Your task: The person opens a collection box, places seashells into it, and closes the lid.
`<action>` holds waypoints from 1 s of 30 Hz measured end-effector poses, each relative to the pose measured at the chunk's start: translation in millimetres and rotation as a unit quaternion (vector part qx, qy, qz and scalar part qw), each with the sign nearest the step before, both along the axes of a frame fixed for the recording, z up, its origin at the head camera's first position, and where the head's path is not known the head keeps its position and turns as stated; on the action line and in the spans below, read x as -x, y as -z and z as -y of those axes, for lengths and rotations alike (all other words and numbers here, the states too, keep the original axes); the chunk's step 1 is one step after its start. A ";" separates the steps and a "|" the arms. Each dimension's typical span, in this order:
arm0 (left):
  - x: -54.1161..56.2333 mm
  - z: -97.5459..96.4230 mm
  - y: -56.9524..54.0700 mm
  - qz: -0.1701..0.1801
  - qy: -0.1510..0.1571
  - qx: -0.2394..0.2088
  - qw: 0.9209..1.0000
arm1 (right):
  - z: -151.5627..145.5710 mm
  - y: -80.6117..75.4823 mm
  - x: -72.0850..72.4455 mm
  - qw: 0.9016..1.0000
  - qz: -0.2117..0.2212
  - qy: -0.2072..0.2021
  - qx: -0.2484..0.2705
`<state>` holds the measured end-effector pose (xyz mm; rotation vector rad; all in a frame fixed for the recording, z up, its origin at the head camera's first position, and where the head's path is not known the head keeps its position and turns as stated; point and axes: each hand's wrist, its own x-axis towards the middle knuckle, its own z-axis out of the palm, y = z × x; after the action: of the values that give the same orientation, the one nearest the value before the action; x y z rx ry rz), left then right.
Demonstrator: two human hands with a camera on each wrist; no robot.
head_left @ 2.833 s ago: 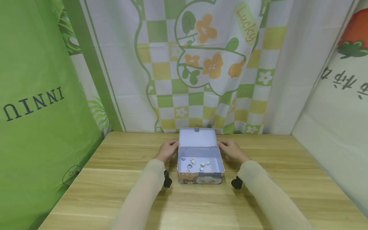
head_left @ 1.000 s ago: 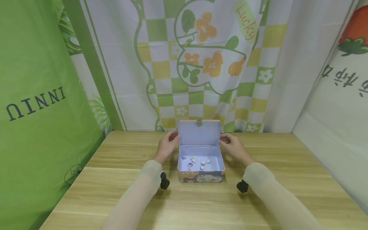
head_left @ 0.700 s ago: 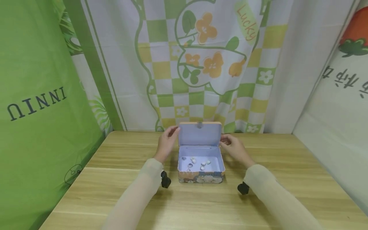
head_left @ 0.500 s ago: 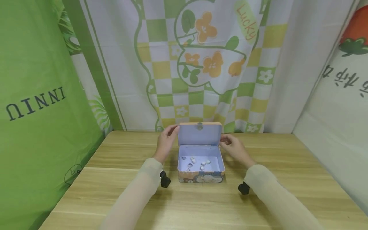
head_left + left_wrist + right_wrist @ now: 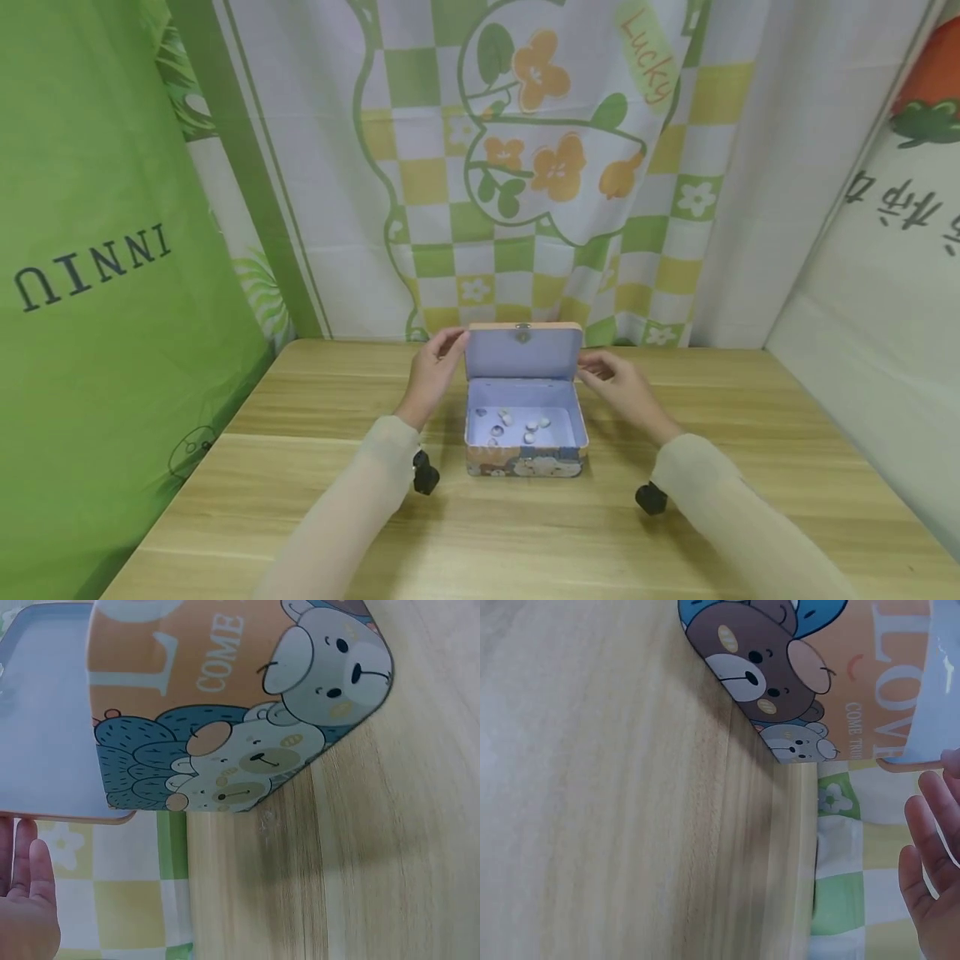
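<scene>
A rectangular tin box with cartoon bears on its sides stands on the wooden table, its hinged lid raised at the back. Several small shells lie scattered on its pale floor. My left hand grips the lid's upper left corner, thumb at the edge; in the left wrist view, fingers reach that edge. Lower down on the other side, my right hand pinches the lid's right edge near the hinge. Some fingers stay loosely spread in the right wrist view.
The wooden table extends around the box. Behind it hangs a checked curtain, close to the lid. A green cloth borders the left side and a white one the right. Black wrist cameras hang under the sleeves.
The lid has swung up from leaning back and now tilts slightly forward, showing its orange top edge. My left hand has climbed to the lid's upper corner; my right has shifted slightly.
</scene>
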<state>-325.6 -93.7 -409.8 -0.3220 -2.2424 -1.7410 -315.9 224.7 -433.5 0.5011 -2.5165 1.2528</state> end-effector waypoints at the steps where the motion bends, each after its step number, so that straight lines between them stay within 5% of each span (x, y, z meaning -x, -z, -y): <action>1: -0.5 0.3 -0.2 -0.002 0.002 0.004 1.000 | -0.7 -1.1 -1.6 1.000 -0.002 0.003 -0.003; 9: -1.1 2.7 0.4 -0.021 0.020 0.029 0.999 | -2.9 -10.0 -16.8 1.000 -0.013 0.003 -0.013; 30: -17.3 14.5 -2.9 -0.066 0.068 0.095 0.991 | 39.0 -40.0 -39.6 0.994 0.034 -0.090 -0.052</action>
<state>-308.3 -108.1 -406.9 -0.6257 -2.3411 -1.5210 -276.3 185.6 -393.5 0.7355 -2.6538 1.2237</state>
